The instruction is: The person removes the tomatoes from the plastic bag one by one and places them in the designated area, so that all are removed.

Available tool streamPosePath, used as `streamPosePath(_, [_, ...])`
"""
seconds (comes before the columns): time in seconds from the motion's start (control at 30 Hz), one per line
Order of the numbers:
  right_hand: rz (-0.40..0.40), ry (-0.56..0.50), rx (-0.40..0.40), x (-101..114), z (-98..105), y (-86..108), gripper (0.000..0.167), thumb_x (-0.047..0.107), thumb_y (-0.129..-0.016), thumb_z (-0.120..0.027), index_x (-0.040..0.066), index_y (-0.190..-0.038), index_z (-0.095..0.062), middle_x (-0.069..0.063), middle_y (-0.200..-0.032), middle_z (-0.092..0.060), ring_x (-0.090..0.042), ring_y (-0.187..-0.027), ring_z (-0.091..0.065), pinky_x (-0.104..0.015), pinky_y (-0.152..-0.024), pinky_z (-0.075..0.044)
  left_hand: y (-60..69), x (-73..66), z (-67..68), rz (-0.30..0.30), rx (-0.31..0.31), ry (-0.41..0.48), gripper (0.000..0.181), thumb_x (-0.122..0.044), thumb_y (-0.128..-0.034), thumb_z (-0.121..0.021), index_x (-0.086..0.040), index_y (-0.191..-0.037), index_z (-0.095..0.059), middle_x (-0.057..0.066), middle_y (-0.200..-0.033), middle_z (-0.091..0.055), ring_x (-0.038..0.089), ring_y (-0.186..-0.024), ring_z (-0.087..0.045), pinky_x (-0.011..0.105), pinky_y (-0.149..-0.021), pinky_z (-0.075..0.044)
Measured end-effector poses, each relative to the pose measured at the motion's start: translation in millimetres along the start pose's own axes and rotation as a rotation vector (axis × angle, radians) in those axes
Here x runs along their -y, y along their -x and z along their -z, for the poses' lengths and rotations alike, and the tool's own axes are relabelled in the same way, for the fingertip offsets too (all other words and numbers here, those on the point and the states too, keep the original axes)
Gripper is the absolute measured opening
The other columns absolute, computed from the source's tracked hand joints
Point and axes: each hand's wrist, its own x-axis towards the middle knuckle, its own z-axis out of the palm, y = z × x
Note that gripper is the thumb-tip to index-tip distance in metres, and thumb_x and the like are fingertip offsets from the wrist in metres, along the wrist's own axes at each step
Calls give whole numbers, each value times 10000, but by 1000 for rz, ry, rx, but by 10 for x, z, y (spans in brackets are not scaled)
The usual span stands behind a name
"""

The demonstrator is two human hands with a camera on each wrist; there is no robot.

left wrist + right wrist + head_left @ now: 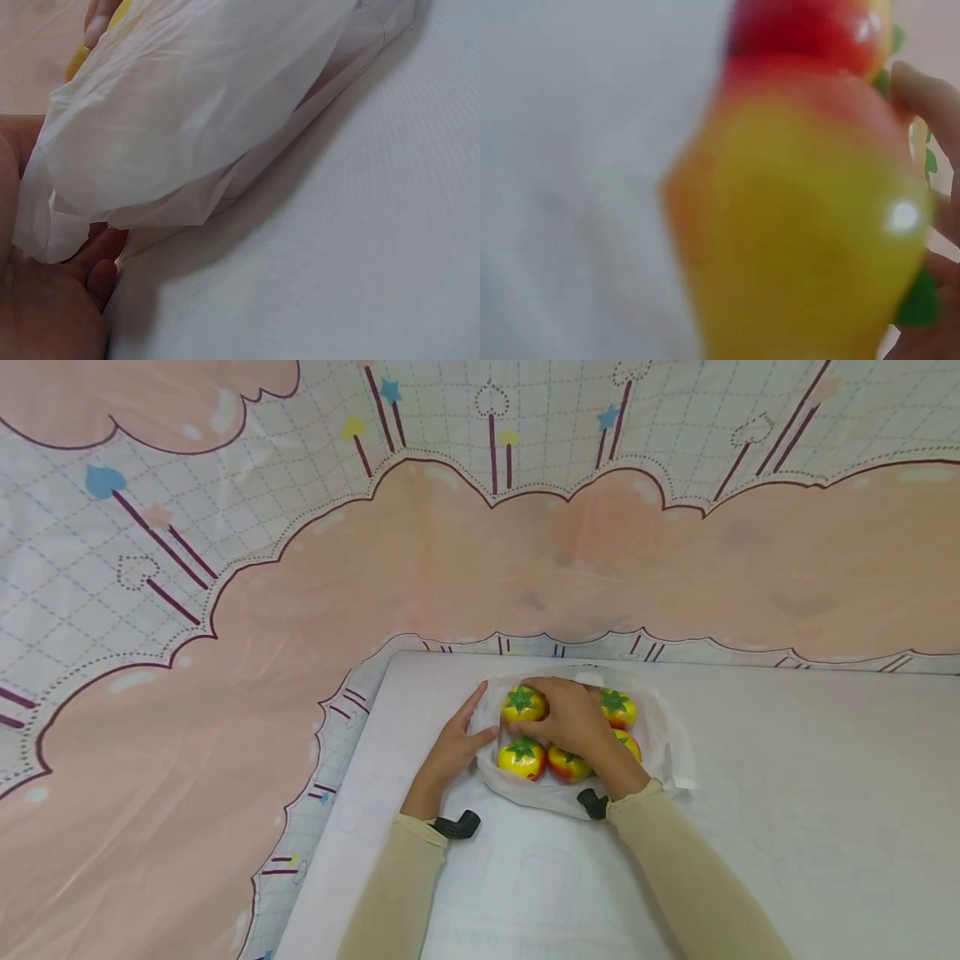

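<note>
Your right hand [576, 718] reaches over the white bag [678, 739], and its thumb and fingers are pinched round the back left fruit [522, 700], which is yellow with a green star leaf on top. That fruit sits in the bag, near the bag's left side. Just in front of it is the front left fruit [517, 760], yellow with some red low down. Next to that is the middle fruit [567, 766], partly under your right wrist. On the right side you can see the back right fruit [618, 708] and, nearer to you, the front right fruit [628, 743], which your arm partly hides. Your left hand [448, 752] is at the left edge of the bag, touching it, with the thumb and pointing finger spread apart. Your left wrist view shows the thin bag hanging over that hand, so some of its fingers are hidden. In your right wrist view, a big yellow and red fruit is very close and blurry. The bag lies on the white table [810, 827], near its back edge. Your tan sleeves [697, 877] reach your wrists, where black straps [459, 825] show. Behind the table hangs a pink and white cloth [525, 568].
</note>
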Motion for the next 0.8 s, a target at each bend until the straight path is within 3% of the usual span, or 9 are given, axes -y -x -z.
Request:
streamPosePath(0.17, [5,-46,1,59,67,58,770,618,-799,-787,216,-1426,-592,-40,-1436,-619,-303,-1320,-565,-694,-1129,-366,12,4,7,-10,8,10,788,-269,-935,-725,-608,-1511,-307,-161,-1684,-238,233,-1593,-170,585,-1268,-176])
streamPosePath(0.47, [25,-204,-40,97,151,150,742,532,-782,-847,193,-1398,-610,-61,-1406,-617,-277,-1206,-606,-511,-1057,-526,-2,-1,6,-10,8,6,781,-280,-933,-726,-617,-1503,-312,-161,-1677,-258,208,-1592,-171,568,-1278,-157])
streamPosePath(0.8, [30,-381,-100,23,135,184,720,428,-788,-871,228,-1416,-581,-60,-1354,-569,-273,-1163,-597,-480,-1015,-561,-48,16,4,19,-10,-31,780,-283,-929,-728,-669,-1463,-310,-218,-1664,-241,151,-1590,-152,521,-1297,-140])
